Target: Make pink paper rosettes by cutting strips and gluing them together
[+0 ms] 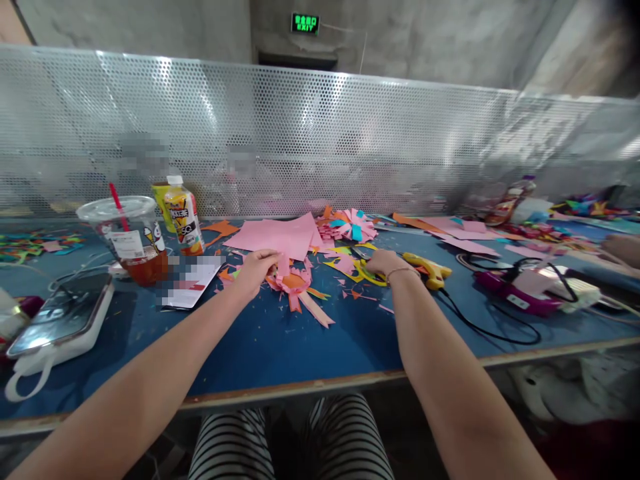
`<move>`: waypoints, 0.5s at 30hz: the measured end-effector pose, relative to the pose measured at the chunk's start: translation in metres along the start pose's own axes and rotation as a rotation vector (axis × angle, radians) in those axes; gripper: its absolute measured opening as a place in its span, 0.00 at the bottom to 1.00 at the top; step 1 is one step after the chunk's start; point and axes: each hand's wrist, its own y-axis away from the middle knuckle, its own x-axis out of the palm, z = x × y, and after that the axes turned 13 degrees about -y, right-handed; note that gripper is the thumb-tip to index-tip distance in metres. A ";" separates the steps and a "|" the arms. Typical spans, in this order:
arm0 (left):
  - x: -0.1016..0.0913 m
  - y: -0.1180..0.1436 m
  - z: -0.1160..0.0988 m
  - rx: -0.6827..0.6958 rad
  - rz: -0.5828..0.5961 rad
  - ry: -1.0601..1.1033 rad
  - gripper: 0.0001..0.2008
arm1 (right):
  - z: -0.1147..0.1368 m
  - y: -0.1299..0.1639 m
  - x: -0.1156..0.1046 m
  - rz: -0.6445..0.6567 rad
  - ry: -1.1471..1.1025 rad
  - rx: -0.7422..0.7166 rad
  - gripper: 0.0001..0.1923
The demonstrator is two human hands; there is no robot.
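My left hand (257, 265) pinches the edge of a pink and orange paper piece (295, 283) lying on the blue table (280, 347). A long pink strip sticks out of that piece toward me. My right hand (383, 261) rests on yellow-handled scissors (365, 270) among paper scraps, fingers closed over the handles. Just right of it lies a yellow glue gun (430, 270) with a black cord. A sheet of pink paper (277, 237) lies behind both hands, and a pink fringed paper flower (347, 227) sits beyond it.
A plastic cup of tea with a red straw (127, 237), a juice bottle (184, 215) and a phone on a white power bank (63, 317) stand at the left. A purple device with cables (520, 290) lies at the right. A perforated metal screen (320, 133) closes the back.
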 end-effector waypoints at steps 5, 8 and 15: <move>0.000 0.002 -0.005 -0.003 -0.014 0.072 0.10 | -0.002 0.008 -0.007 0.147 -0.075 0.039 0.18; 0.000 0.004 -0.008 -0.032 0.010 0.134 0.10 | -0.011 0.007 -0.013 0.166 -0.148 0.054 0.20; 0.000 0.002 -0.011 -0.029 -0.075 0.186 0.11 | 0.009 0.007 -0.018 -0.041 -0.236 -0.053 0.29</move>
